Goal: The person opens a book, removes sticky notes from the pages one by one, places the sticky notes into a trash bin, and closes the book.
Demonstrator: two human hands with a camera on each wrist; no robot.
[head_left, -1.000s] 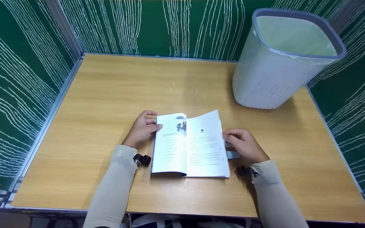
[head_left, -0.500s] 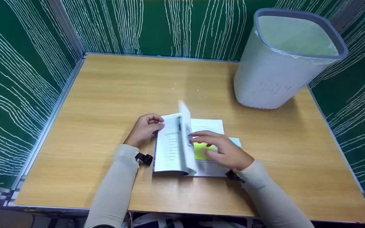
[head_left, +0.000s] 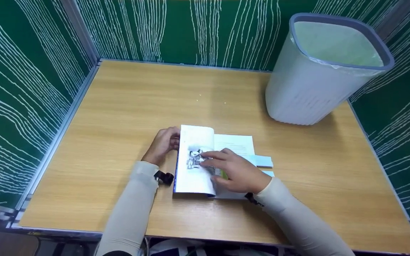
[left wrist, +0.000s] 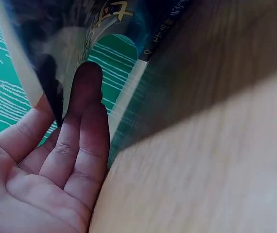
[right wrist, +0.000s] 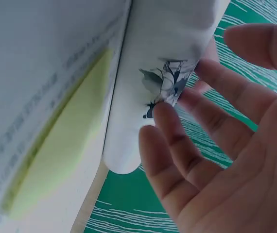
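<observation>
- An open book (head_left: 194,183) lay on the wooden desk (head_left: 130,92), near my side and between my two hands, its left half raised slightly in a curve.
- My left hand (head_left: 160,144) held the book's left edge; the left wrist view showed the fingers under the dark cover (left wrist: 116,12), with gold lettering.
- My right hand (head_left: 235,170) was loose and spread, gripping nothing, its fingertips resting on the left page by a black-and-white drawing (head_left: 192,161).
- On the right page, partly hidden beneath my right hand, was a yellow-green sticky note (right wrist: 68,145); pale blue strips (head_left: 263,161) stuck out past the page's right edge.
- A tall, pale bin (head_left: 301,92) with a grey rim stood well apart, at the far right.
- I judged the step in hand to be leafing through: settling a page onto the left side.
- The next move, I thought, called for the left hand to keep that page down, freeing the right for the marked page.
</observation>
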